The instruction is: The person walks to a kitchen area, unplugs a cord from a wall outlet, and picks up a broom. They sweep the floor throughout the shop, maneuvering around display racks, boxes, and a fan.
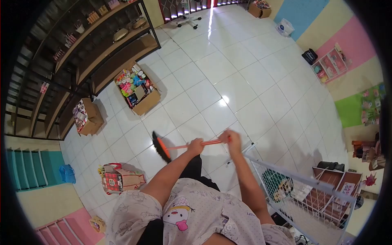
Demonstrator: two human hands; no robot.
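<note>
I hold a broom with an orange handle (211, 142), tilted across in front of me. Its head (161, 148), orange with black bristles, is at the left end, low over the white tiles. My left hand (196, 146) wraps round the middle of the handle. Closed on the handle's upper end is my right hand (230, 137), slightly blurred.
Cardboard boxes full of goods (147, 102) (93, 118) stand on the floor by a dark shelf rack (102, 53). A patterned bag (122, 179) sits at my left. Close on my right is a white wire rack (302, 179).
</note>
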